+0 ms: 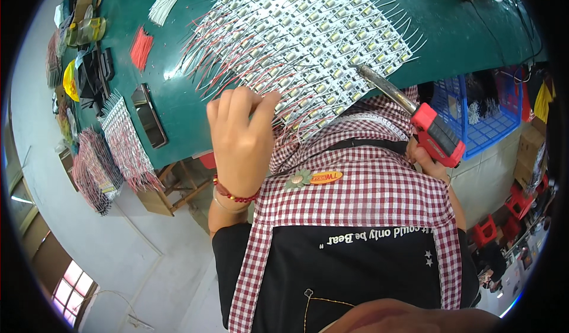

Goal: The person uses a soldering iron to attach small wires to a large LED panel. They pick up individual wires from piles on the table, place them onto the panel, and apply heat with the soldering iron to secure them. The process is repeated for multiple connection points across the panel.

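Observation:
A white circuit board panel [320,54] with rows of small components lies on the green table, its front corner toward my body. Thin red and white wires [207,66] stick out along its left side; white ones fringe the right side. At the panel's near left edge is my left hand [240,134], its fingers curled in with the thumb close to them. Whatever those fingers may pinch is hidden. My right hand [424,158] grips a red and black soldering iron [435,132]. Its metal tip points up and left, over the panel's right part.
On the green table [184,119] lie a phone [149,116], a bundle of red wires [141,48] and a bundle of white wires [164,4]. Wired boards [127,140] hang over the left edge. A blue crate [486,116] stands at the right, near red stools [518,199].

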Action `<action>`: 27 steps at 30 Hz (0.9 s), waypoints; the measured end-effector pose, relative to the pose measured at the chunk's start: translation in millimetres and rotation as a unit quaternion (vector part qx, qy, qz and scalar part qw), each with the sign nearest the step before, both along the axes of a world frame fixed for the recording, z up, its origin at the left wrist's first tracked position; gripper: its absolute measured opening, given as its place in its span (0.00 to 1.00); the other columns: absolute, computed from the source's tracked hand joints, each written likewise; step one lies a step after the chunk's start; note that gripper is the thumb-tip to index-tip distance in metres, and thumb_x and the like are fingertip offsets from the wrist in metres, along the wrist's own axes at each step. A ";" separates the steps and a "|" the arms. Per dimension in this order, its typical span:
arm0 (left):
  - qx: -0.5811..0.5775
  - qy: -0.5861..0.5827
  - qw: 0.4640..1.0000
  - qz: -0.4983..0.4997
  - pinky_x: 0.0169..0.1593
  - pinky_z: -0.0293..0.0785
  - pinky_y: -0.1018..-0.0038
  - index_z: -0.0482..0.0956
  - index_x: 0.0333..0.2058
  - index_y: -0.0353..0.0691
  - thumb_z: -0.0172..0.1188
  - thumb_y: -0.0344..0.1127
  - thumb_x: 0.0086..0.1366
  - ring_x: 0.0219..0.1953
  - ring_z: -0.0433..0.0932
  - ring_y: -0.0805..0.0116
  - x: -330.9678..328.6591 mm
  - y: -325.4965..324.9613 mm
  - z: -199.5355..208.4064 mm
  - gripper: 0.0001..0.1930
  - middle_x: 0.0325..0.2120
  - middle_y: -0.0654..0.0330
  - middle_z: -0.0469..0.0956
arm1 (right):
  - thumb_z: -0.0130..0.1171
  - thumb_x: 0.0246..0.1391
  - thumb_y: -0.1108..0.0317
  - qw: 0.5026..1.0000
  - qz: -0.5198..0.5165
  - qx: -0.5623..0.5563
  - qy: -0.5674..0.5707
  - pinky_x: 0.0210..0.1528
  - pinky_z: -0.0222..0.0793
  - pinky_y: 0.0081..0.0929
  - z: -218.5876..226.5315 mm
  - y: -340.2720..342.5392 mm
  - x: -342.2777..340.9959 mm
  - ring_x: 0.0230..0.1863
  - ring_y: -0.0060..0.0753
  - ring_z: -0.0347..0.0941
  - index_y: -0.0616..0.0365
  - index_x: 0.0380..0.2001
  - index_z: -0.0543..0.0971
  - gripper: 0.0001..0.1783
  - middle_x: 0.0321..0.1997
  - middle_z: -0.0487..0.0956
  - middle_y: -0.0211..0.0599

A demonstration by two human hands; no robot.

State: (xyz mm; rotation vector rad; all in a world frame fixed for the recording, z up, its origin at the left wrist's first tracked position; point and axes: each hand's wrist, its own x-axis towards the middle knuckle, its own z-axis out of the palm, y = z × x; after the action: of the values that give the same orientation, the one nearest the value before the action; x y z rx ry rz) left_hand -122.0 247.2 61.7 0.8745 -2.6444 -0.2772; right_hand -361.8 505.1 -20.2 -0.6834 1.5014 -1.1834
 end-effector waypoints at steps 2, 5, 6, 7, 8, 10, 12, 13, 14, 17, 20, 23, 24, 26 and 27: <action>0.024 0.061 0.998 -0.015 0.32 0.63 0.71 0.81 0.31 0.40 0.60 0.19 0.42 0.27 0.68 0.65 -9.6 6.7 -0.4 0.14 0.22 0.63 0.68 | 0.60 0.51 0.69 1.000 0.006 -0.006 -0.016 0.31 0.66 0.22 4.4 -1.4 -0.8 0.26 0.22 0.70 0.60 0.30 0.76 0.06 0.24 0.74 0.29; 0.079 0.142 0.985 -0.066 0.29 0.63 0.71 0.81 0.31 0.39 0.60 0.17 0.42 0.25 0.67 0.65 -27.2 15.4 -40.1 0.15 0.21 0.62 0.68 | 0.60 0.50 0.70 0.998 0.053 -0.028 0.030 0.30 0.66 0.21 1.4 -0.5 -2.8 0.26 0.22 0.71 0.61 0.29 0.76 0.06 0.25 0.75 0.30; 0.090 0.142 0.983 -0.071 0.29 0.63 0.71 0.80 0.31 0.39 0.60 0.17 0.42 0.25 0.67 0.64 -29.3 18.7 -50.6 0.15 0.21 0.62 0.67 | 0.61 0.49 0.70 0.995 0.078 -0.038 0.058 0.29 0.66 0.21 6.7 -5.8 -5.1 0.25 0.21 0.71 0.61 0.29 0.76 0.06 0.25 0.76 0.31; 0.106 0.144 0.981 -0.078 0.28 0.63 0.71 0.80 0.31 0.39 0.60 0.17 0.42 0.25 0.67 0.64 -30.9 18.7 -57.8 0.15 0.21 0.61 0.67 | 0.61 0.48 0.71 0.990 0.100 -0.044 0.088 0.28 0.66 0.21 12.3 -9.0 -5.4 0.25 0.21 0.71 0.61 0.29 0.77 0.06 0.25 0.76 0.31; 0.106 0.144 0.981 -0.078 0.29 0.63 0.71 0.80 0.31 0.39 0.60 0.17 0.42 0.25 0.67 0.64 -31.5 18.3 -61.7 0.15 0.21 0.61 0.67 | 0.62 0.47 0.71 0.993 0.080 -0.034 0.077 0.28 0.66 0.20 12.8 -7.4 -3.0 0.25 0.21 0.71 0.62 0.29 0.77 0.07 0.25 0.76 0.31; 0.100 0.140 0.982 -0.078 0.29 0.63 0.71 0.80 0.31 0.39 0.60 0.17 0.42 0.25 0.67 0.64 -32.3 19.3 -66.8 0.15 0.21 0.61 0.67 | 0.64 0.45 0.72 0.998 0.042 -0.023 0.050 0.27 0.67 0.20 7.0 -1.3 3.2 0.24 0.21 0.72 0.62 0.29 0.77 0.08 0.25 0.77 0.32; 0.086 0.132 0.984 -0.080 0.30 0.63 0.70 0.79 0.32 0.38 0.58 0.19 0.44 0.26 0.66 0.63 -32.9 23.2 -71.4 0.13 0.21 0.60 0.65 | 0.65 0.43 0.73 0.999 0.037 -0.010 0.037 0.27 0.67 0.19 0.6 1.7 4.2 0.24 0.22 0.72 0.62 0.29 0.78 0.09 0.25 0.77 0.32; 0.084 0.130 0.985 -0.083 0.31 0.62 0.70 0.78 0.33 0.38 0.57 0.20 0.46 0.26 0.66 0.64 -33.1 23.5 -73.2 0.13 0.22 0.60 0.64 | 0.65 0.42 0.73 0.999 0.034 -0.001 0.032 0.27 0.67 0.19 -0.4 2.3 4.8 0.24 0.22 0.72 0.62 0.30 0.78 0.09 0.25 0.77 0.32; 0.081 0.127 0.985 -0.085 0.32 0.61 0.69 0.77 0.33 0.37 0.55 0.21 0.47 0.27 0.66 0.64 -33.3 23.7 -74.1 0.12 0.23 0.60 0.63 | 0.65 0.42 0.73 0.999 0.033 0.007 0.025 0.28 0.67 0.19 -1.8 3.8 5.2 0.24 0.22 0.72 0.62 0.30 0.78 0.09 0.25 0.77 0.32; 0.073 0.117 0.987 -0.080 0.32 0.61 0.70 0.77 0.33 0.37 0.55 0.22 0.47 0.26 0.65 0.64 -33.2 25.0 -73.4 0.12 0.22 0.60 0.62 | 0.65 0.43 0.72 0.999 0.038 0.008 0.026 0.28 0.66 0.19 -3.6 5.9 4.7 0.25 0.22 0.71 0.62 0.30 0.77 0.09 0.27 0.76 0.33; 0.074 0.118 0.987 -0.079 0.32 0.61 0.69 0.77 0.33 0.37 0.55 0.22 0.47 0.27 0.65 0.63 -32.8 23.2 -73.4 0.11 0.22 0.60 0.62 | 0.64 0.46 0.68 0.996 0.058 -0.014 0.069 0.29 0.63 0.20 4.3 -4.5 6.0 0.25 0.22 0.68 0.61 0.29 0.76 0.10 0.26 0.74 0.31; 0.057 0.116 0.988 -0.086 0.32 0.61 0.69 0.77 0.33 0.36 0.55 0.22 0.48 0.27 0.65 0.63 -33.2 24.8 -74.0 0.11 0.22 0.60 0.62 | 0.63 0.48 0.63 0.992 0.067 -0.029 0.104 0.29 0.60 0.21 13.4 -12.8 7.2 0.25 0.22 0.66 0.59 0.27 0.74 0.12 0.24 0.72 0.28; 0.055 0.114 0.988 -0.087 0.32 0.61 0.69 0.77 0.33 0.36 0.55 0.22 0.48 0.27 0.65 0.63 -33.5 25.9 -74.0 0.11 0.22 0.60 0.62 | 0.63 0.43 0.67 0.991 0.065 -0.040 0.112 0.28 0.63 0.23 12.4 -12.3 5.5 0.24 0.26 0.69 0.61 0.27 0.75 0.11 0.25 0.74 0.32; 0.060 0.116 0.987 -0.089 0.32 0.61 0.69 0.77 0.32 0.36 0.55 0.22 0.47 0.27 0.65 0.63 -33.9 25.1 -74.0 0.11 0.22 0.60 0.62 | 0.64 0.38 0.71 0.989 0.068 -0.034 0.127 0.27 0.66 0.25 12.9 -10.6 3.8 0.24 0.30 0.72 0.63 0.27 0.76 0.10 0.25 0.75 0.36; 0.060 0.114 0.988 -0.088 0.32 0.61 0.69 0.77 0.32 0.36 0.55 0.22 0.47 0.28 0.65 0.63 -33.6 24.8 -74.3 0.11 0.22 0.60 0.62 | 0.63 0.37 0.71 0.988 0.072 -0.023 0.133 0.27 0.66 0.25 11.5 -7.0 3.1 0.23 0.31 0.72 0.63 0.26 0.76 0.10 0.25 0.75 0.36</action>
State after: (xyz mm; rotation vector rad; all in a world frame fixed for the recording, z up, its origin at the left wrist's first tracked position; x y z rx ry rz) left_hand -155.6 272.0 -12.6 0.6038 -2.5118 -0.5514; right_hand -358.7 498.1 -8.8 -0.9956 1.6172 -1.0510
